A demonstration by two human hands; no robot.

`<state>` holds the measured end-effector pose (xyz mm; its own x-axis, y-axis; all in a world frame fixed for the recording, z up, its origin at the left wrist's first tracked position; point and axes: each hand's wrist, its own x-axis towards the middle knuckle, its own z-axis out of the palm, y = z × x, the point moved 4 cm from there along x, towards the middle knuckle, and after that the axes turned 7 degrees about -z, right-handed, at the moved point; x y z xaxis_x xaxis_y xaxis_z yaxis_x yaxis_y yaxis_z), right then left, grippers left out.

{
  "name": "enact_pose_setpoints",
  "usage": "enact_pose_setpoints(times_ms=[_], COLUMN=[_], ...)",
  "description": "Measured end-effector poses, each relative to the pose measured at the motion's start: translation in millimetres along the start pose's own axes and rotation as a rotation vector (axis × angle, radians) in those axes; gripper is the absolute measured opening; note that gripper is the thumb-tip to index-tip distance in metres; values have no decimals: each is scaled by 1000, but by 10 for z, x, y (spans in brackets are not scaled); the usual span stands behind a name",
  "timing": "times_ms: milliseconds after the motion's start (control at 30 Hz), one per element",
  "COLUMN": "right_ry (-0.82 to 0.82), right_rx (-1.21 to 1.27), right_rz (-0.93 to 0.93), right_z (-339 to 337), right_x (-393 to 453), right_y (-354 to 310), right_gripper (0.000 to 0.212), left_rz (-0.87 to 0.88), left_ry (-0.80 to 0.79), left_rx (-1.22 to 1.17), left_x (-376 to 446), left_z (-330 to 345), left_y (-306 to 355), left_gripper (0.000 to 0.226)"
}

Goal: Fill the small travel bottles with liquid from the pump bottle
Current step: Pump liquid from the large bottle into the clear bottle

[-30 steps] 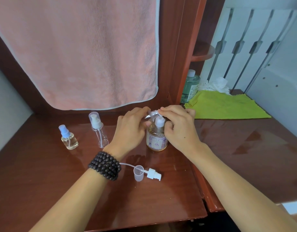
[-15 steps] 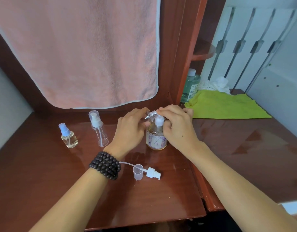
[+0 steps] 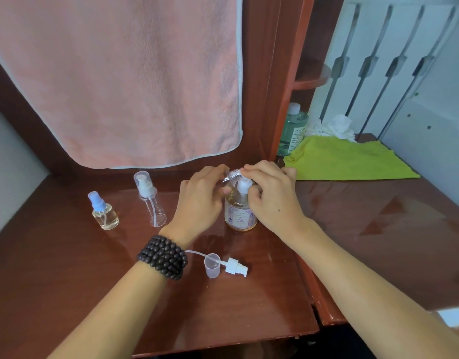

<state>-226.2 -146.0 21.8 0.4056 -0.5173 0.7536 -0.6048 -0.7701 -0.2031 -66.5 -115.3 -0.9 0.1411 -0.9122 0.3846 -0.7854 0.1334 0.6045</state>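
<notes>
- Holding a small clear bottle tilted at the pump bottle's spout: left hand, fingers curled round it.
- Right hand, at 3 o'clock: fingers curled over the pump head.

We see soft, even daylight, brightest on the pale wall panels at the right; the polished counter throws back broad patches of glare there (streaky, as if wet); shadows under the forearms are faint and diffuse; the wide lens bows straight edges near the corners; the picture is slightly soft throughout, and the pink towel shows little texture.
</notes>
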Motion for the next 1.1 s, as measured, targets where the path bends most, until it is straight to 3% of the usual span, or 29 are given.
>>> enact_pose_setpoints(times_ms=[633, 833, 1100], right_ry=[-30, 41, -4], right_rx=[-25, -30, -37], right_rz=[23, -5, 1], right_z=[-10, -50, 7], right_x=[-1, -17, 4], right_y=[-26, -45, -13], right_gripper=[50, 44, 35], left_rz=[-12, 12, -13], left_ry=[19, 32, 0], left_rx=[1, 33, 21], left_x=[-18, 7, 0], left_z=[-20, -79, 16], left_y=[50, 90, 1], left_gripper=[36, 36, 35])
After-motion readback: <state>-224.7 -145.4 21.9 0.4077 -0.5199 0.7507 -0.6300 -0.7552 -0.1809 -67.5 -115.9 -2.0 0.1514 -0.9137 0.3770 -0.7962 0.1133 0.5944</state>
